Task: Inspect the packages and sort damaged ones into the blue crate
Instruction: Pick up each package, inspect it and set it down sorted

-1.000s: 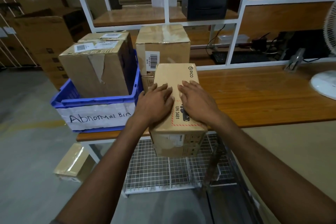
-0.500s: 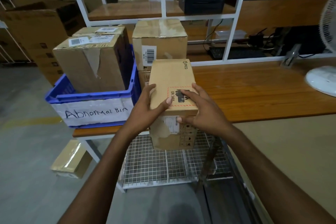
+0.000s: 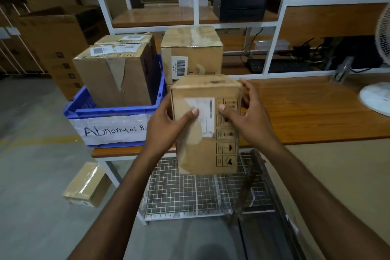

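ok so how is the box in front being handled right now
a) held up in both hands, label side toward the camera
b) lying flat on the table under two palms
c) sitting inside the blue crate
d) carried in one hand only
A: the box is gripped by the left hand and right hand, thumbs on the face with the white label turned to the camera, outside the blue crate.

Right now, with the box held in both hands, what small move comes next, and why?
Probably rotate the box to another face: left hand and right hand grip its sides, and only the labelled face, with creased tape, is visible.
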Motion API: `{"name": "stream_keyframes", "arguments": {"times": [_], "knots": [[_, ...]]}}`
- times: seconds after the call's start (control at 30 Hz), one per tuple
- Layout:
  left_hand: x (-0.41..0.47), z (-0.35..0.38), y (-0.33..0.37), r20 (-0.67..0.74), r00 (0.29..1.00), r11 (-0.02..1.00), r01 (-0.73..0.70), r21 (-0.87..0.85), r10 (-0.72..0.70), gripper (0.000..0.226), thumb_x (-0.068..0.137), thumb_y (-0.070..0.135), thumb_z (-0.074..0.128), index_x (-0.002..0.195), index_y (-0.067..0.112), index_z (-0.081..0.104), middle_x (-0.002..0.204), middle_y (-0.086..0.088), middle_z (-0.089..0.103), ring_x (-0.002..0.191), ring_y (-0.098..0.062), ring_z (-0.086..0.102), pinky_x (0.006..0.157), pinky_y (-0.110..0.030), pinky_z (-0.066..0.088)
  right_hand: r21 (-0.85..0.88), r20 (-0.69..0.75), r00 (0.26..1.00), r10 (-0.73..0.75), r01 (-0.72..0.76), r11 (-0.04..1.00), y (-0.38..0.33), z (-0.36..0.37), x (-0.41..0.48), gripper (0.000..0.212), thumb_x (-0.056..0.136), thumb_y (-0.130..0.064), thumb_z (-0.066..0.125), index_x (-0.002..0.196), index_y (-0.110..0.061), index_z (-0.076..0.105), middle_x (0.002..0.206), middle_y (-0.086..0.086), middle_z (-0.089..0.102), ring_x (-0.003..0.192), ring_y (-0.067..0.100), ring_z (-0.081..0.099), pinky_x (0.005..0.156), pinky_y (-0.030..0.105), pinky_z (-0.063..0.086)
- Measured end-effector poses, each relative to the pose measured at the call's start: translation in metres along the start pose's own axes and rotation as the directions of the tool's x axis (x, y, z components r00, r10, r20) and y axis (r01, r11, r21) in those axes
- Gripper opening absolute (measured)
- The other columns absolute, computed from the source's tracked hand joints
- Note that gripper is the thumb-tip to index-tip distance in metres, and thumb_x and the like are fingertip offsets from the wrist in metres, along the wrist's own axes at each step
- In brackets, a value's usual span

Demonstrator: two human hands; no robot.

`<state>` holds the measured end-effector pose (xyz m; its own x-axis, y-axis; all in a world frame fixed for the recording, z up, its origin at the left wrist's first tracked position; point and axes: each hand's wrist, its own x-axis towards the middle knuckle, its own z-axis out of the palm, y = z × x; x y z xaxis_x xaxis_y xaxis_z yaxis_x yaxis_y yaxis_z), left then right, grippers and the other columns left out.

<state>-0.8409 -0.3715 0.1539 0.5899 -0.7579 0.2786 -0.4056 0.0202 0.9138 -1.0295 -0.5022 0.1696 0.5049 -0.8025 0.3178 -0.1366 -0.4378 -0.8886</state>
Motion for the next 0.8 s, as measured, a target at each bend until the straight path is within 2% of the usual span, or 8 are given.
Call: {"name": "stream_keyframes", "arguments": {"times": [0.1,0.2,0.33,0.43,0.5,0.57,0.63,0.8], "knots": [[0.017,-0.01,0.023,-0.026,0.999,0.999,-0.033,-0.041,0.032,0.064,0.093,0.042,0.073,0.148,0.041,0.041,0.126,0.013,0.069,0.11,-0.002,0.068,0.094,-0.036,0.057,0.081,0.058,0.998,-0.038,0.033,0.996,-0.012,-0.011,0.016,0.092,0.088,-0.025,0.079,0.158,-0.04,0.021,0.149,-0.002,0.056,0.126,0.007,0.061,0.095,0.046,0.06],[0.033,-0.018,0.043,-0.015,1.0,0.988,-0.03,-0.151,0.028,0.053,0.097,0.013,0.066,0.143,0.02,0.04,0.127,0.005,0.069,0.103,0.0,0.069,0.084,-0.025,0.057,0.13,0.087,0.993,-0.08,0.068,0.989,-0.019,-0.017,0.03,0.084,0.086,-0.023,0.075,0.153,-0.037,0.026,0.141,-0.003,0.061,0.125,0.014,0.063,0.096,0.045,0.058],[0.052,-0.02,0.05,0.091,0.996,0.988,0.007,-0.156,0.008,0.042,0.098,0.016,0.069,0.134,0.016,0.048,0.12,0.008,0.07,0.101,-0.001,0.071,0.075,-0.017,0.056,0.182,0.111,0.994,-0.023,0.002,0.983,-0.018,-0.016,0.047,0.063,0.098,-0.016,0.067,0.154,-0.027,0.039,0.135,-0.002,0.06,0.105,0.014,0.073,0.078,0.029,0.062],[0.059,-0.014,0.044,0.113,0.992,0.984,0.068,-0.166,-0.049,0.039,0.097,0.018,0.07,0.132,0.017,0.052,0.119,0.005,0.069,0.104,-0.006,0.071,0.078,-0.017,0.056,0.129,0.168,0.985,0.032,-0.054,0.99,-0.003,-0.009,0.05,0.061,0.097,-0.024,0.07,0.152,-0.033,0.046,0.14,-0.002,0.055,0.107,0.016,0.071,0.083,0.034,0.063],[0.056,-0.009,0.043,0.114,0.992,0.981,0.071,-0.179,-0.051,0.034,0.101,0.02,0.064,0.134,0.016,0.055,0.117,0.009,0.068,0.101,0.0,0.069,0.08,-0.014,0.054,0.141,0.171,0.984,0.045,-0.069,0.988,0.006,-0.005,0.049,0.063,0.095,-0.025,0.072,0.152,-0.035,0.047,0.144,-0.004,0.053,0.109,0.016,0.071,0.084,0.034,0.063],[0.051,-0.004,0.046,0.132,0.991,0.979,0.047,-0.2,-0.02,0.035,0.104,0.02,0.059,0.138,0.014,0.054,0.119,0.011,0.065,0.1,0.007,0.067,0.082,-0.013,0.053,0.161,0.134,0.991,0.019,-0.04,0.986,0.009,-0.005,0.048,0.062,0.095,-0.026,0.073,0.151,-0.035,0.048,0.146,-0.005,0.052,0.11,0.013,0.07,0.084,0.032,0.062],[0.047,-0.002,0.053,0.151,0.988,0.978,0.001,-0.208,0.032,0.041,0.104,0.02,0.059,0.142,0.012,0.05,0.125,0.008,0.064,0.107,0.005,0.067,0.086,-0.017,0.055,0.137,0.06,0.997,-0.041,0.032,0.99,0.009,-0.008,0.046,0.06,0.091,-0.034,0.074,0.146,-0.036,0.051,0.142,-0.012,0.052,0.119,0.011,0.064,0.093,0.04,0.06],[0.04,0.012,0.074,0.276,0.938,0.977,-0.187,-0.1,0.208,0.078,0.09,0.031,0.08,0.151,0.026,0.032,0.151,0.007,0.047,0.132,-0.005,0.053,0.099,-0.026,0.056,0.123,-0.247,0.953,-0.173,0.208,0.97,0.009,-0.013,0.024,0.061,0.086,-0.04,0.071,0.143,-0.033,0.05,0.144,-0.007,0.051,0.13,0.012,0.054,0.102,0.052,0.053]]}}
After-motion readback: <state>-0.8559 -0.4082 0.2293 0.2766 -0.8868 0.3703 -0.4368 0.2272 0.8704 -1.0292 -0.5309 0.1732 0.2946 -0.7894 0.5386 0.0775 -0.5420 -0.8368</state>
